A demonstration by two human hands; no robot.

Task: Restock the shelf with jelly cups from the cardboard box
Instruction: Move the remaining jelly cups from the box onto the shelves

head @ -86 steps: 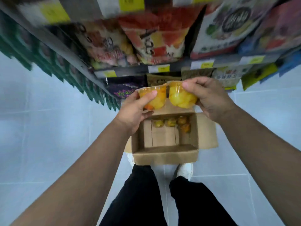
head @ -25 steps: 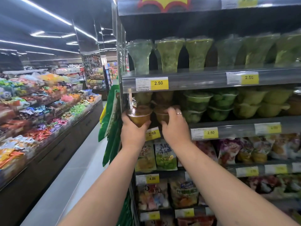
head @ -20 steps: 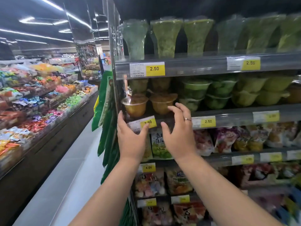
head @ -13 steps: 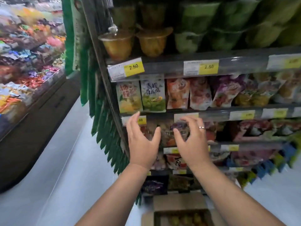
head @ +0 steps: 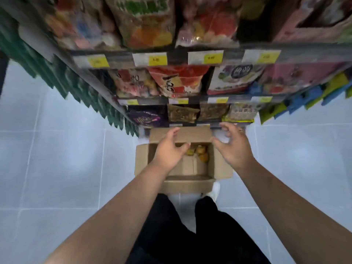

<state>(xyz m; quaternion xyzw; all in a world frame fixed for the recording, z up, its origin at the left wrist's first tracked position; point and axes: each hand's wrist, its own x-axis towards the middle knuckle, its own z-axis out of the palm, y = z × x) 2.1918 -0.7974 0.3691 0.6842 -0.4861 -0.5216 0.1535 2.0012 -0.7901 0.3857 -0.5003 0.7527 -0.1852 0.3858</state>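
Observation:
An open cardboard box stands on the floor in front of my feet, against the foot of the shelf. A few yellow-orange jelly cups lie at its far end; the rest of its bottom is bare cardboard. My left hand hovers over the box's left half, fingers spread, holding nothing, and it hides part of the cups. My right hand is above the box's right wall, fingers curled apart and empty. The jelly cup shelf is out of view above.
Lower shelves with snack bags and yellow price tags rise just beyond the box. Green hanging packets line the shelf's left end; blue and yellow ones hang at right. Pale floor tiles lie on both sides. My black trousers are below.
Both hands let go of the two cups on the upper shelf and dropped down empty. My view swung from the shelf front down to the box on the floor.

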